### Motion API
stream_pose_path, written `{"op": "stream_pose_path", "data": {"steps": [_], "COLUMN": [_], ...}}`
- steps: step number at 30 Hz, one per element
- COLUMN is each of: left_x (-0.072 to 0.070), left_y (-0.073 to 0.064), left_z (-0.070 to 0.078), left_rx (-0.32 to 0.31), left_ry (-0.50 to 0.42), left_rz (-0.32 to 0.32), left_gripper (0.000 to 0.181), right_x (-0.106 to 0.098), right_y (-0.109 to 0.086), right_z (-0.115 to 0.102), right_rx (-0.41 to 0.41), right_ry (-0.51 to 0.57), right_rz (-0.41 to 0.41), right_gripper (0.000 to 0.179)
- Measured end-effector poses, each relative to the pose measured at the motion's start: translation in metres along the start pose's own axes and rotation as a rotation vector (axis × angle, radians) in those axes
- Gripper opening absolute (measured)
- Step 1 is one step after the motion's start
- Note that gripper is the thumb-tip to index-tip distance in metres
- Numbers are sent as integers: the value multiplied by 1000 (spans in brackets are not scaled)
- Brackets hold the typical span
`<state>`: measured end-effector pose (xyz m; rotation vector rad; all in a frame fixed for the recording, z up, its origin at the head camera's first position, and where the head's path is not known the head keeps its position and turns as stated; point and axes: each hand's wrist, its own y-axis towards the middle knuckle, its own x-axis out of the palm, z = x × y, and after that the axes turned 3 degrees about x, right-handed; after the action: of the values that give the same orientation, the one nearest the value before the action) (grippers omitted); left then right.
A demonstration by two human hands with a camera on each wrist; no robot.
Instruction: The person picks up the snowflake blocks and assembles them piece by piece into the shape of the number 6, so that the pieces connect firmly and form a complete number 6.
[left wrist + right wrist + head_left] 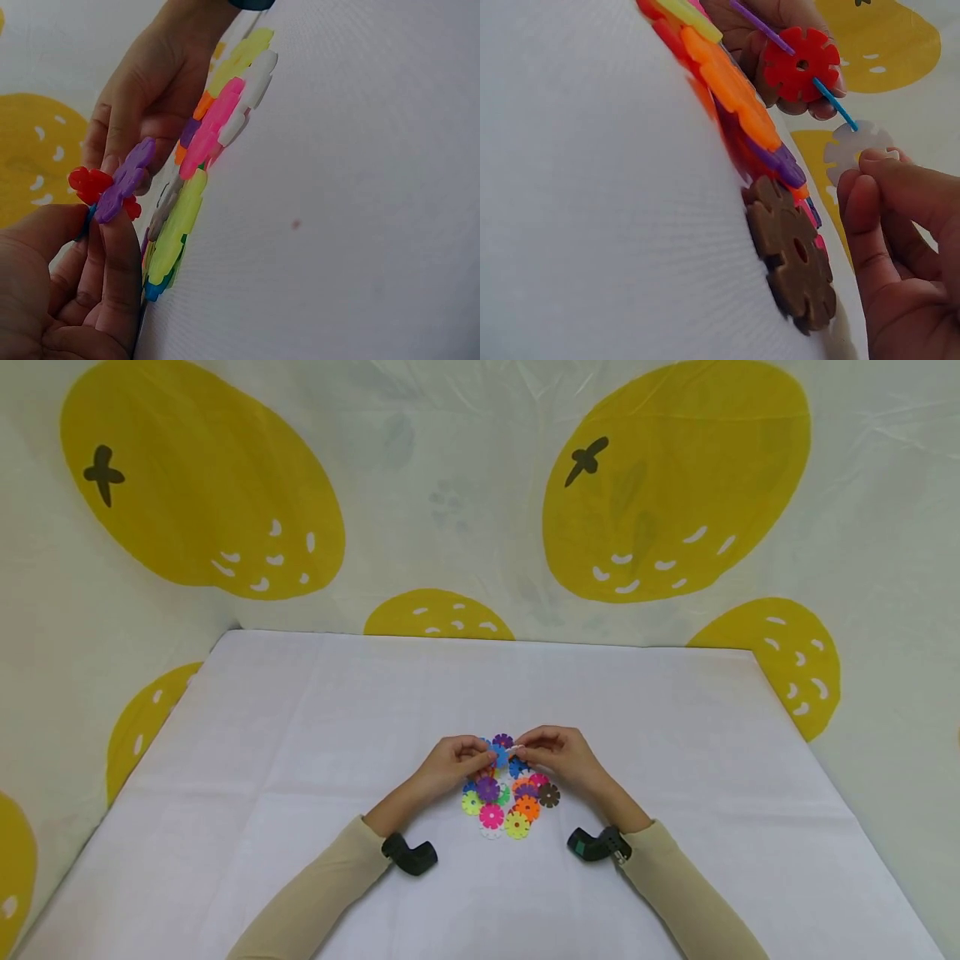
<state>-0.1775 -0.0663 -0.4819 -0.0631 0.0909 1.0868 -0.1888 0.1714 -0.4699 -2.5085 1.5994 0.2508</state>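
Note:
My left hand point(455, 762) pinches a small chain of notched plastic snowflake discs. In it a red disc point(802, 64) stands between a purple disc point(127, 180) and a blue disc point(835, 105), both slotted into its rim. Between thumb and fingers of my right hand point(564, 753) is a white disc point(847, 154), its edge right at the free end of the blue one. Both hands are raised at the far side of a pile of loose discs. Closest to the right hand in that pile lies a brown disc point(549, 795).
Yellow point(517, 825), pink point(491, 816) and orange point(527, 808) discs, among several others, lie overlapping on the white-covered table point(300, 727). Behind the table hangs a pale curtain point(450, 460) printed with large yellow fruit. Each wrist wears a black camera mount point(411, 855).

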Motion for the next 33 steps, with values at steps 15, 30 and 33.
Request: {"op": "stream_pose_path", "data": {"steps": [15, 30, 33], "left_x": [-4, -2, -1], "left_y": [-4, -1, 0], "left_z": [-4, -5, -3], "left_rx": [34, 60, 46], "left_ry": [69, 25, 18], "left_rz": [-36, -66, -65], "left_gripper": [20, 18, 21], "right_x": [13, 9, 8], "right_y": [-10, -1, 0], "right_z": [-27, 2, 1], "right_rx": [-111, -143, -157], "right_ry": [-66, -53, -20], "right_rz": [11, 4, -13], "right_gripper": [13, 14, 15]}}
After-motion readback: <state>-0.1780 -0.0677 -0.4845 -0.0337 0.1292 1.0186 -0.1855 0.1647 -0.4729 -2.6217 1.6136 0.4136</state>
